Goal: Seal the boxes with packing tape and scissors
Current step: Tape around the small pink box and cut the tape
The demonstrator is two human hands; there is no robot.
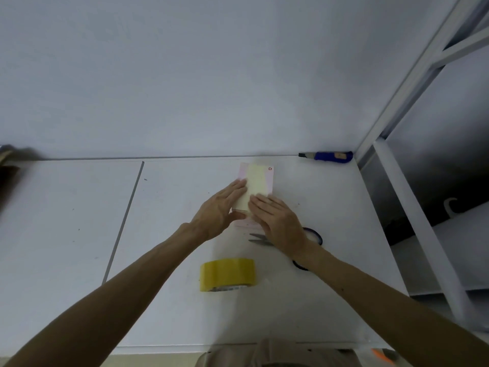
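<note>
Where the box sits: the box [268, 181] lies flat on the desk [172, 207], toward the far side, with both hands on it.
Left hand: the left hand [219, 207] rests palm-down along the box's left edge; its fingers [238, 188] are straight and close together, gripping nothing.
Right hand: the right hand [277, 221] lies flat over the near right part; its fingers [260, 205] are straight and slightly spread, clamped on nothing.
Why flat: I judge that both palms are pressing tape down so it bonds (a flat hand spreads the push better than fingertips).
Tape strip: a yellowish tape strip [256, 181] runs lengthwise along the box top and disappears under the hands. I see nothing joining it to the roll.
Tape roll: the tape roll [227, 274] stands on its edge on the near side of the hands, apart from the box, handy for another strip.
Scissors: the scissors [258, 238] lie on the desk just near of the box, partly under the right wrist, blades apart. They are laid down, not held.
Box contents: the box is closed, and I cannot tell what is inside.
Other boxes: I see only this one. A blurred brown shape [8, 165] at the left edge is unreadable.
Knife: a blue utility knife [330, 156] lies at the far edge by the wall, well apart from the work.
Stage: I read this as one seam taped and being smoothed.
</note>
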